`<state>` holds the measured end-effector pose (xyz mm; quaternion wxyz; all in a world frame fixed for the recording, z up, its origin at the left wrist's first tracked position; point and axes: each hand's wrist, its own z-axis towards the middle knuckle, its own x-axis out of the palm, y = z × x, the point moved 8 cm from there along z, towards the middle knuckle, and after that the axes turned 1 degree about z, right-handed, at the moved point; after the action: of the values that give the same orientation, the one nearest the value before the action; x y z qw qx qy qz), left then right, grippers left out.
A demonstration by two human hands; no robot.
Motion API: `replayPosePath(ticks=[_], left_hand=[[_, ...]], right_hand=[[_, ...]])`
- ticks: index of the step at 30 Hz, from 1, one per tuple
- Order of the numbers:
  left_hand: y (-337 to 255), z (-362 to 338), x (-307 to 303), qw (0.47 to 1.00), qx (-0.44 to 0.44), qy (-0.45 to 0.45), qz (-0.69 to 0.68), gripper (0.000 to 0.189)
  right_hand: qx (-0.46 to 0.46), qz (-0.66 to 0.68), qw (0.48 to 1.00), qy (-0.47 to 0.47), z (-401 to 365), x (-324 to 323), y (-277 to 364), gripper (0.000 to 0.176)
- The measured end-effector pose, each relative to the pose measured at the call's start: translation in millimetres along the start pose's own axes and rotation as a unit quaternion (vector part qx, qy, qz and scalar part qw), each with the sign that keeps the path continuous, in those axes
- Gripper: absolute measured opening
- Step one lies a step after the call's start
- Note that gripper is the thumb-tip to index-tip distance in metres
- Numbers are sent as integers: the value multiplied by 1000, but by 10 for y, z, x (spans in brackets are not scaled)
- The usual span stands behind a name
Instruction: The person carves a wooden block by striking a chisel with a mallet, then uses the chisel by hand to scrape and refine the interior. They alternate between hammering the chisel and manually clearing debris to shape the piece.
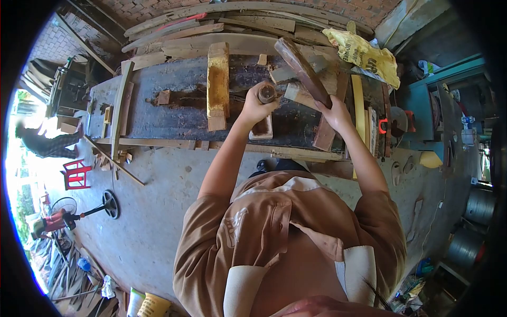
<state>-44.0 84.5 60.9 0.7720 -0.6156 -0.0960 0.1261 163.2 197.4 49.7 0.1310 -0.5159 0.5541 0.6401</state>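
My left hand (252,108) is closed around an upright tool with a round wooden handle (267,94). Its lower end is hidden by the hand. Just below that hand, on the dark workbench (169,119), lies a small pale wooden piece (262,130) with a hollow in its face. My right hand (335,112) grips the near end of a thick dark wooden bar (302,68), which slants up to the left over the bench. Under the bar are a grey block (285,74) and several loose boards.
A yellowish beam (217,87) lies across the bench, left of my hands. Long planks (253,39) are stacked behind it. A yellow sack (364,55) lies back right, near a tape measure (383,126). A red chair (76,174), a fan (64,216) and another person (47,140) are at left.
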Motion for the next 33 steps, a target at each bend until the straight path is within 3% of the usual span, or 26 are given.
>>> replayPosePath(ticks=[8, 17, 19, 23, 33], left_hand=[[39, 130, 106, 1000, -24, 18, 7, 19], [105, 182, 169, 999, -44, 10, 20, 22], [102, 173, 158, 999, -40, 7, 12, 23], [77, 170, 139, 999, -41, 4, 14, 23], [114, 145, 143, 998, -62, 10, 1, 22]], right_hand=[[39, -118, 992, 37, 214, -24, -122, 58], [-26, -195, 980, -19, 461, -144, -75, 48], [-109, -179, 974, -83, 499, -236, 36, 47], [-75, -211, 974, -37, 604, -294, 14, 49], [-69, -259, 962, -61, 657, -368, 94, 69]])
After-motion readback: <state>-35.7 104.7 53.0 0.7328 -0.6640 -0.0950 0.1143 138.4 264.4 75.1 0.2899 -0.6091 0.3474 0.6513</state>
